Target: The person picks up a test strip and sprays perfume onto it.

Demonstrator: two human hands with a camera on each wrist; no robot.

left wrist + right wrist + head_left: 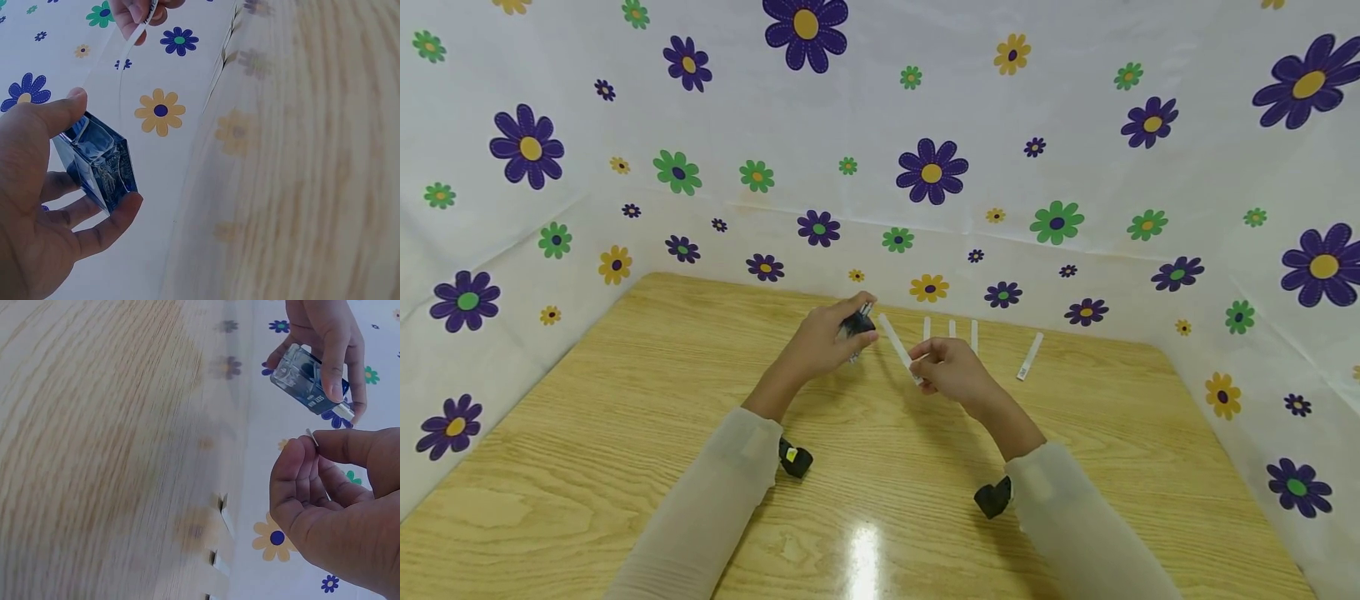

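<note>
My left hand point(816, 343) holds a dark blue glass perfume bottle point(859, 323) above the table. In the left wrist view the bottle's faceted base point(111, 178) faces the camera, between thumb and fingers. The right wrist view shows its silver sprayer point(344, 411) with a fingertip at it; no cap shows on it there. With thumb and fingertips, my right hand point(953, 371) pinches the lower end of a white paper test strip point(895, 340). The strip slants up toward the bottle, its far end close to the sprayer. Whether they touch cannot be told.
Behind my right hand, several more white strips point(974, 333) lie in a row near the table's back. One strip point(1030, 357) lies apart to the right. A flowered white cloth point(880, 117) hangs behind and beside the wooden table point(865, 483).
</note>
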